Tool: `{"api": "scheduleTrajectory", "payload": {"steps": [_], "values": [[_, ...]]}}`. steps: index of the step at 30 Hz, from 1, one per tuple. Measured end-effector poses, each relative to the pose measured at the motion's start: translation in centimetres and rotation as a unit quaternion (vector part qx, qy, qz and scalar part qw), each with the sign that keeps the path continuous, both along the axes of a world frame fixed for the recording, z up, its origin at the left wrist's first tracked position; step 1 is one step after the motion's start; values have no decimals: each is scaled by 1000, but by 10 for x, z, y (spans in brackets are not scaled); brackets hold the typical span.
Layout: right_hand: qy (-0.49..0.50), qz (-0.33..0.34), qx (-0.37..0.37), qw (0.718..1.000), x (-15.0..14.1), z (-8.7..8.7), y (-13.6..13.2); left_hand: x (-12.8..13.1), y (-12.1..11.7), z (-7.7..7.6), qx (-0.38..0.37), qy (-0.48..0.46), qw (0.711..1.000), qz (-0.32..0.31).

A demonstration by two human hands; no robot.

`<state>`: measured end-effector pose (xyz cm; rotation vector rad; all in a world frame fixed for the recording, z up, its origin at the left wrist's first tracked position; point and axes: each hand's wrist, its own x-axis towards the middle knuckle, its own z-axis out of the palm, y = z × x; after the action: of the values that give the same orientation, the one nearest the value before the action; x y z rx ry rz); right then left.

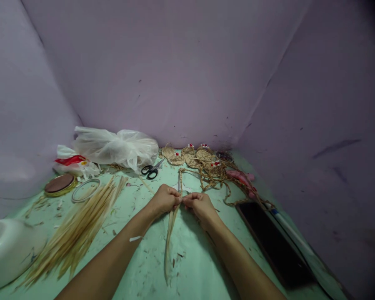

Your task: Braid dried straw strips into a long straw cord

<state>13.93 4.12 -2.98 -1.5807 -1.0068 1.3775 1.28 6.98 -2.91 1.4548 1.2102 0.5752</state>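
At the middle of the green surface, my left hand (166, 197) and my right hand (199, 206) meet with fingers pinched on a thin braid (181, 181) of dried plant fibre. The braided part runs away from me to a bend at its far end. Below my fingers, loose unbraided strands (168, 246) hang toward me. My fingertips hide the point where braid and strands join. Beyond my right hand lies a tangle of braided cord (214, 182), with several coiled woven pieces (190, 157) bearing red and white bits.
A bundle of dried fibre strips (78, 225) lies left, near a grey ring (86, 190), a round lid (60, 185) and a white container (12, 252). Black-handled scissors (152, 170) rest before a white plastic bag (118, 148). A dark flat slab (275, 243) sits right. Purple walls enclose the surface.
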Motion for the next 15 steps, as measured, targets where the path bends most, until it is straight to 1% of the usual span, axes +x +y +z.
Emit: {"api": "scheduleTrajectory", "payload": {"steps": [3,5,8,10,12,14,15], "values": [[-18,-10,6,1000,-2,0,2,-2,2,2,20,28,999,-22],[-38,-12,7,999,-3,-2,5,-3,2,6,58,65,995,-39],[-70,1,21,997,-5,-9,9,-3,-1,15,127,136,981,-59],[-89,13,37,995,-6,-14,11,-4,-5,22,147,203,967,-37],[-102,20,49,993,-5,-18,11,-2,-10,30,147,274,950,16],[-96,20,55,994,-6,-18,10,1,-16,37,142,319,935,62],[-85,16,58,995,-6,-17,9,4,-20,40,139,327,932,72]]}}
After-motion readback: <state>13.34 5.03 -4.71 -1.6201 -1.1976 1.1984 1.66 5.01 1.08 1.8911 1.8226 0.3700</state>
